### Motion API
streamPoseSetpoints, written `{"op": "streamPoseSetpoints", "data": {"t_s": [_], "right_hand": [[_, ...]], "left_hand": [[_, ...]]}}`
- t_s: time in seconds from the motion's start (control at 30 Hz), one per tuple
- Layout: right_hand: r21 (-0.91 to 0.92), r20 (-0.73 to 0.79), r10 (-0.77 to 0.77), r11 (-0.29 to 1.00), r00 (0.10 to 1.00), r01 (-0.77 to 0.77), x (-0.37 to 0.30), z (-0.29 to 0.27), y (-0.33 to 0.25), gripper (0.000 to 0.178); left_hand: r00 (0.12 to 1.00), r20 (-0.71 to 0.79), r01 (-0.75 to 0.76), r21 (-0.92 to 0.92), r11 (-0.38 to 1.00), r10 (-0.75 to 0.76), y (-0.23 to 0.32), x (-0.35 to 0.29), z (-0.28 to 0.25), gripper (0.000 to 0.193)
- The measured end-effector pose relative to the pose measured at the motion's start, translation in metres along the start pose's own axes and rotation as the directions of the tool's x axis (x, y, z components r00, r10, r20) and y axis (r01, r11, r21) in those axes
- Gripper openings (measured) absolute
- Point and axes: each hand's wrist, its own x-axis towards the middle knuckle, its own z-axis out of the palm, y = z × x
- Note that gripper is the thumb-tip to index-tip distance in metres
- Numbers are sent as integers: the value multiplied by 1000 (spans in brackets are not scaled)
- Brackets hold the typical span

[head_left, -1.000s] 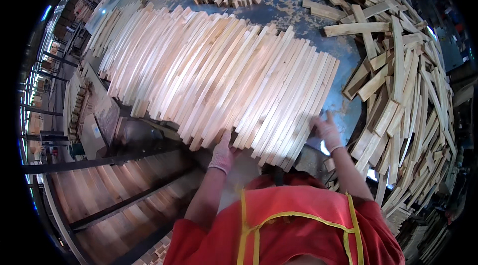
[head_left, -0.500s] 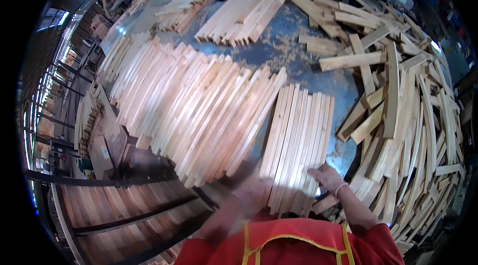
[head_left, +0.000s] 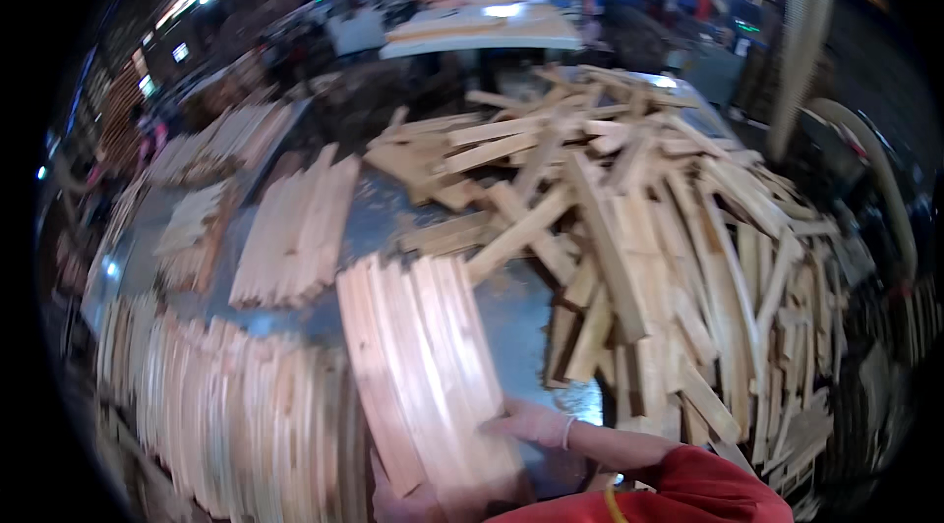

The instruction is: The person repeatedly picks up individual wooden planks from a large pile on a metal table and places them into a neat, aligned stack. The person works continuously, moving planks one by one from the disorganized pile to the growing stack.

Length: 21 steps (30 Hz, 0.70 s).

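A side-by-side row of pale wooden strips (head_left: 433, 376) lies in front of me, tilted slightly with its far end toward the left. My right hand (head_left: 531, 423), in what looks like a thin pale glove, presses on the row's right side with its fingers over the outer strip. At the near left corner of the row, my left hand (head_left: 405, 503) grips the strips from the side. Much of that hand is cut off by the lower edge and blurred. The row's near end is also blurred.
A wide row of strips (head_left: 246, 415) lies to the left on the blue-grey table (head_left: 511, 312). Beyond it is a smaller stack (head_left: 300, 228). A large jumbled heap of loose boards (head_left: 639, 258) covers the right side. Sawdust dots the table.
My view has swung right and up, so the loose heap now fills the middle and right. Both hands stay at the row of strips, which now appears further left and tilted the other way.
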Motion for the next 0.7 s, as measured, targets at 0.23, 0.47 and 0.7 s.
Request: {"op": "streamPoseSetpoints", "data": {"t_s": [0.23,0.47,0.7], "right_hand": [[202,37,47,978,998,-53,128,7,-122,72],[84,52,-249,966,967,244,347,19,-269,93],[219,54,-118,970,992,103,496,71,-268,81]], "left_hand": [[997,71,-2,-166,986,14,10,138,-88,84],[995,-94,-80,-429,900,44,3,359,-186,71],[973,-128,188,-28,982,-190,-40,570,-295,57]]}}
